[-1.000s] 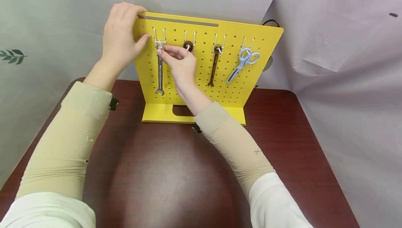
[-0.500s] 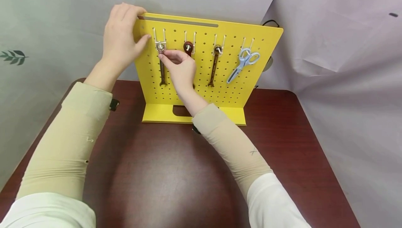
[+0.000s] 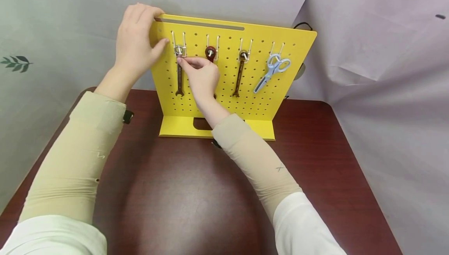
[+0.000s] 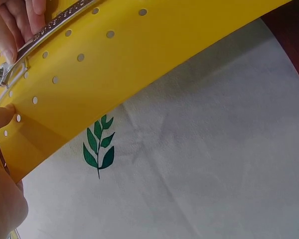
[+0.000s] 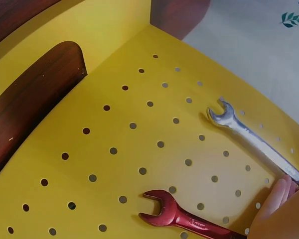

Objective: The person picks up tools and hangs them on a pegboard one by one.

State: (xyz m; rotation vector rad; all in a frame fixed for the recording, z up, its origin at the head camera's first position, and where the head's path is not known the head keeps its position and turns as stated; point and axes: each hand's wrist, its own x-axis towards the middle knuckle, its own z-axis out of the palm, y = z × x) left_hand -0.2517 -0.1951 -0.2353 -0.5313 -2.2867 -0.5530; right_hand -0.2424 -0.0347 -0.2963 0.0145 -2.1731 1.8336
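A silver combination wrench [image 3: 180, 79] hangs at the leftmost white hook [image 3: 184, 44] of an upright yellow pegboard [image 3: 196, 108], the hook's end showing inside its ring. My right hand [image 3: 205, 77] pinches the wrench just below that ring, thumb in front. In the right wrist view, the open end of the wrench [image 5: 259, 143] points away from the fingers. At the board's upper left corner, my left hand [image 3: 135, 42] grips the edge, thumb on the front and fingers over the back. The left wrist view catches the pinching fingertips close to the ring.
A red wrench [image 3: 210, 51] hangs on the second hook, partly behind the right hand. Farther right hang a dark bronze wrench [image 3: 239, 75] and light blue scissors [image 3: 271, 71]. The board stands on a dark red-brown table [image 3: 196, 185], with pale cloth [image 3: 379, 91] around.
The wrench's lower end has moved up and its ring has come into view around the hook's end. My right hand has slid slightly down from the ring. My left hand stays at the corner.
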